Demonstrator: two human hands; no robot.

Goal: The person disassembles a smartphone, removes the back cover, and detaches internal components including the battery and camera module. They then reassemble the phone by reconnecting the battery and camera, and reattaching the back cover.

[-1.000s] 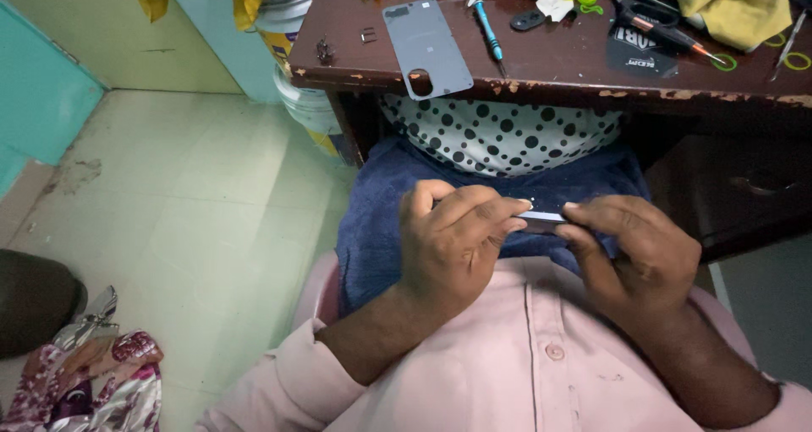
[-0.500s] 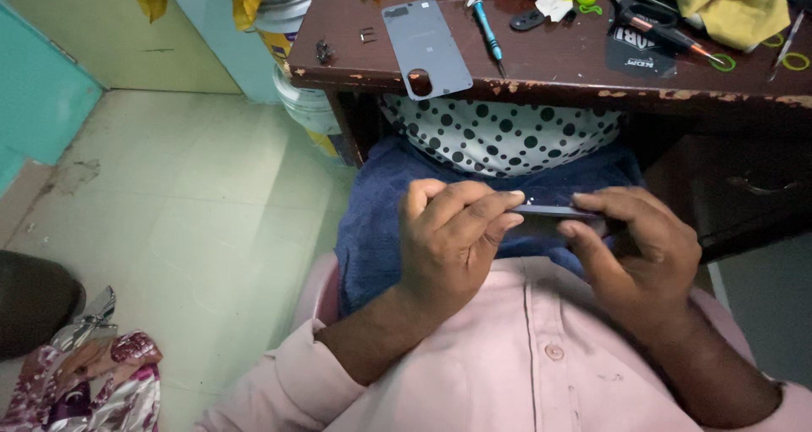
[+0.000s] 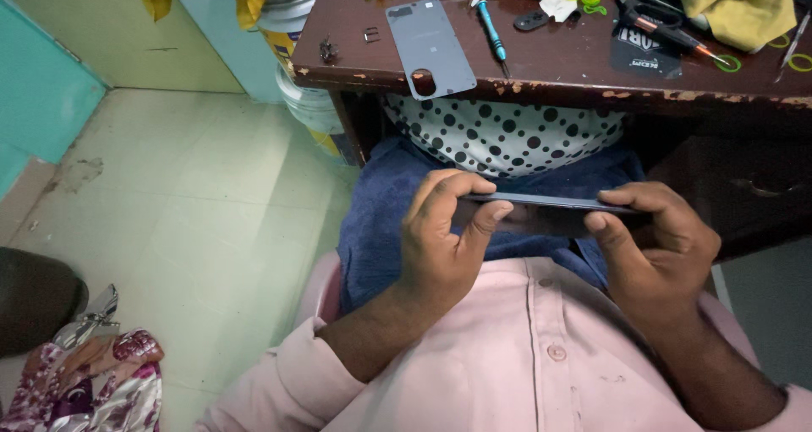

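Phone (image 3: pixel 545 202) between both hands' grips

Thin dark slab (image 3: pixel 541 202), smooth, slight sheen along its edge. Surface (image 3: pixel 541 60) at top of frame: dark brown wood, varnish chipped rough along the front edge. Grey back cover (image 3: pixel 430 47) on it: matt, smooth plastic or glass, cannot tell. Yellow cloth (image 3: pixel 732 5), upper right: soft, matt. Blue towel (image 3: pixel 381 220): coarse pile. Pink shirt (image 3: pixel 524 373), bottom: smooth woven cloth. Floor (image 3: pixel 169 220), left: pale tile, dull, stained.

Pink buttoned shirt (image 3: pixel 541 373), sleeves rolled to elbows
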